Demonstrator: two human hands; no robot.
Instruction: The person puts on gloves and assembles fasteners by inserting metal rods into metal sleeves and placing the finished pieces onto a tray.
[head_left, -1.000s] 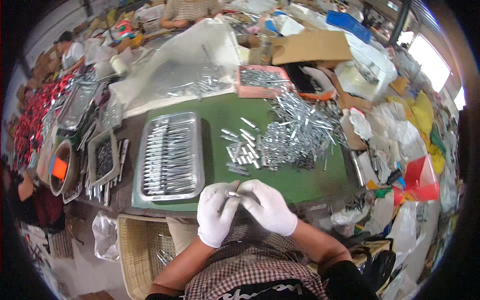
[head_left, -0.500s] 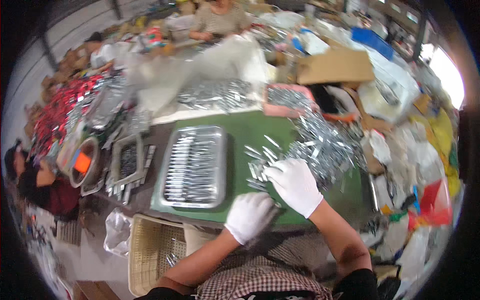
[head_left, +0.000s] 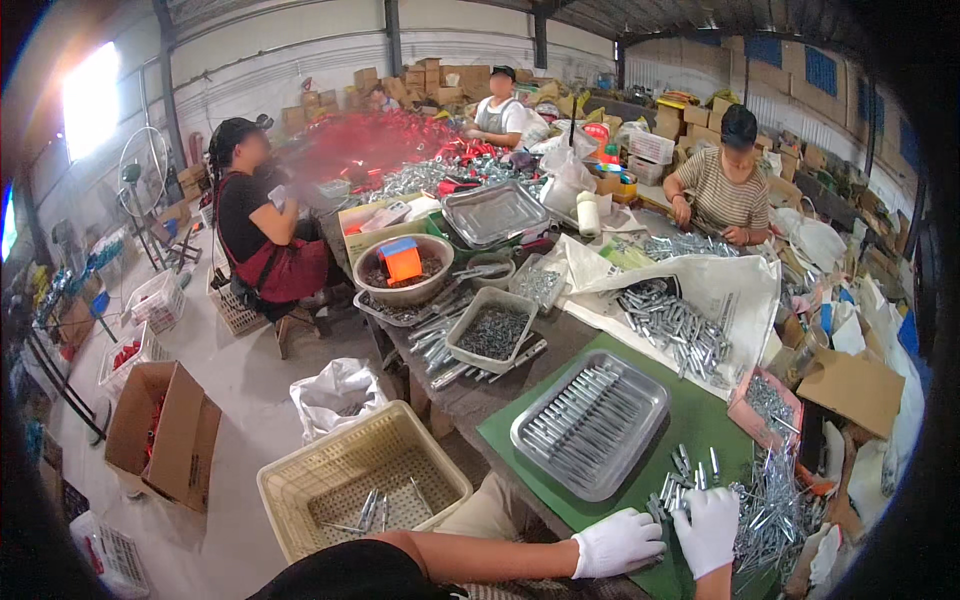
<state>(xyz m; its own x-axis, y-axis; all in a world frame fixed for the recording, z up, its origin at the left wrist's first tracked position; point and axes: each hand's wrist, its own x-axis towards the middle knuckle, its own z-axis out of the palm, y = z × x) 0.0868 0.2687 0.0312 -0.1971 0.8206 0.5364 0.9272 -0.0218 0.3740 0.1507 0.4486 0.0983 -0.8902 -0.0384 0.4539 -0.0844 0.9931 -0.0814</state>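
Observation:
My left hand (head_left: 620, 543), in a white glove, is over the front of the green mat (head_left: 500, 428). Its fingers are curled closed, and whatever they hold is hidden. Just right of it, my white-gloved right hand (head_left: 708, 530) reaches down with bent fingers onto a small bunch of loose silvery metal rods (head_left: 683, 468). Whether a rod is in its fingertips I cannot make out. Beyond both hands lies a clear plastic tray (head_left: 648, 428) with slim metal rods (head_left: 572, 425) laid side by side in rows. A large heap of similar metal rods (head_left: 775, 505) spreads beside my right hand.
A pink tray (head_left: 745, 415) of metal parts touches the heap. White sacking (head_left: 740, 285) bears more rods. Left of the mat are a tub of small screws (head_left: 462, 352) and a basin (head_left: 440, 248). A cream basket (head_left: 300, 478) stands below. Several people work around the table.
The view has swung left and up, so hands and tray now appear lower right. My left hand has come nearer the loose rods and my right hand.

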